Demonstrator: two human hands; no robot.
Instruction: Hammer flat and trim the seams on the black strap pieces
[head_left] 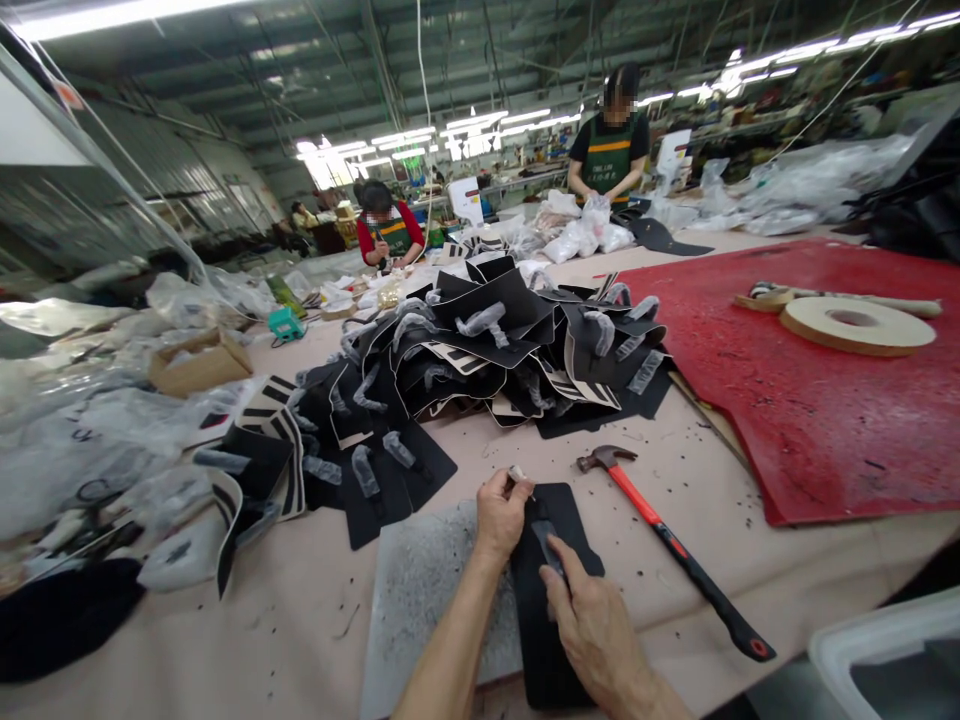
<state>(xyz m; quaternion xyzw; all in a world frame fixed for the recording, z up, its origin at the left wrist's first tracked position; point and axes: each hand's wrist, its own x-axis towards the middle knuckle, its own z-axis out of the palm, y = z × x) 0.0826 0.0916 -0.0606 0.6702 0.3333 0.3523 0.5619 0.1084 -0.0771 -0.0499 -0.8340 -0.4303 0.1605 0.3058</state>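
A flat black cut piece (541, 615) lies in front of me, partly on a grey speckled slab (427, 590). My left hand (501, 515) is closed in a pinch at the piece's upper left edge, on a small pale thing I cannot name. My right hand (592, 625) rests on the piece with its forefinger stretched along a grey strip (546, 540) near the middle. A hammer (667, 540) with an orange and black handle lies just right of the piece, untouched.
A big heap of black pieces (495, 350) with grey strips covers the table's middle. A red mat (810, 400) with tape rolls (855, 325) lies at the right, plastic bags (90, 430) at the left. Two people work at the far end. A white bin (885, 640) stands at the near right.
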